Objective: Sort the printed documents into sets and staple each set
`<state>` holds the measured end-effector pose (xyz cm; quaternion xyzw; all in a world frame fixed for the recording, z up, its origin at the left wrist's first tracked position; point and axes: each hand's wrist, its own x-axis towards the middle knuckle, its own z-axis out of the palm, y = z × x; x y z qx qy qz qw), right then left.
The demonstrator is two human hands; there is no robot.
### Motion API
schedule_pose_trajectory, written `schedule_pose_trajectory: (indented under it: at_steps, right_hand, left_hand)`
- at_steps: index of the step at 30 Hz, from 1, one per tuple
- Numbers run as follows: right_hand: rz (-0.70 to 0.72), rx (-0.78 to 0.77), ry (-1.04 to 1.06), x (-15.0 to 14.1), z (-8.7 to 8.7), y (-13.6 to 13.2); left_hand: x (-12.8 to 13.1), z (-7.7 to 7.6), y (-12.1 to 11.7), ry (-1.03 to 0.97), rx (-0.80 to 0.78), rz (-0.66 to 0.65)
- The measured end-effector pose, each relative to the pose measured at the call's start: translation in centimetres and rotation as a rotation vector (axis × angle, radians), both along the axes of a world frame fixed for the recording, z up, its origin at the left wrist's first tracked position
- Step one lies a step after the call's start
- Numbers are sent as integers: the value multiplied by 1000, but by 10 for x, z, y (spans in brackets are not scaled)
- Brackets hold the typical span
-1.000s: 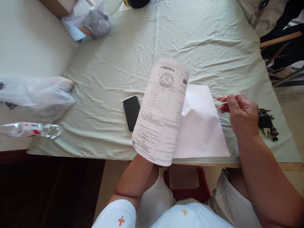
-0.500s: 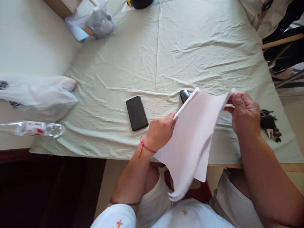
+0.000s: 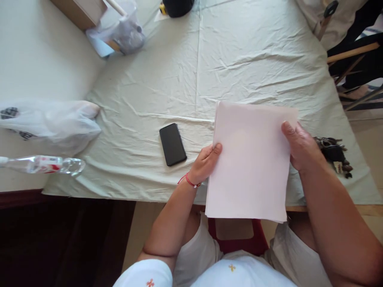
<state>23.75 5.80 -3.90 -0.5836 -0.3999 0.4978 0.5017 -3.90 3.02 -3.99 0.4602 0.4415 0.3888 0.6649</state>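
Note:
Several sheets of white paper (image 3: 249,163) form a loose stack, held nearly flat above the table's front edge. My left hand (image 3: 206,161), with a red string bracelet at the wrist, is closed on the stack's left edge, thumb on top. On the right edge my right hand (image 3: 301,143) grips the paper, its thumb pressed on the top sheet. The fingers of both hands are mostly hidden under the stack. A black smartphone (image 3: 172,144) lies left of my left hand. Keys (image 3: 333,153) lie just beyond my right hand.
The table has a wrinkled pale green cloth (image 3: 161,87). At left are a white plastic bag (image 3: 50,125) and a plastic bottle (image 3: 44,164) on its side. A cardboard box (image 3: 80,12), a clear bag (image 3: 127,36) and a black round object (image 3: 178,6) stand at the back.
The paper was bent and tilted, hanging below the table edge. Now it is spread flat, facing up. My right hand has turned, its thumb now on top. The small black object behind the paper is covered.

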Motion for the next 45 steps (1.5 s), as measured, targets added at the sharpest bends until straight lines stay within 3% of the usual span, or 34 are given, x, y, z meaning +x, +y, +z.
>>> schedule_pose_trajectory:
  at_steps: [3,7,10,14,20,25,34,45]
  right_hand:
    - [53,-119,221,0,8,-4]
    - [-34,-235,316,5,16,-7]
    - [-109,-220,296,10,16,-8]
    - [-135,-207,236,13,16,-10]
    - [22,-298,212,6,17,-17]
    - [108,-351,189,2,18,-17]
    - [200,-462,229,1,19,-19]
    - [108,-481,253,-6,22,-16]
  left_hand:
    - [5,1,0,-39,-37,6]
    - [8,0,2,-57,-39,-52]
    - [10,-5,5,94,57,-104]
    - [11,-10,10,329,151,-64]
    - [17,-8,13,-65,-71,118]
    - [23,-2,9,-172,-234,221]
    - [18,15,3,-364,-76,131]
    - [16,9,8,-420,-82,116]
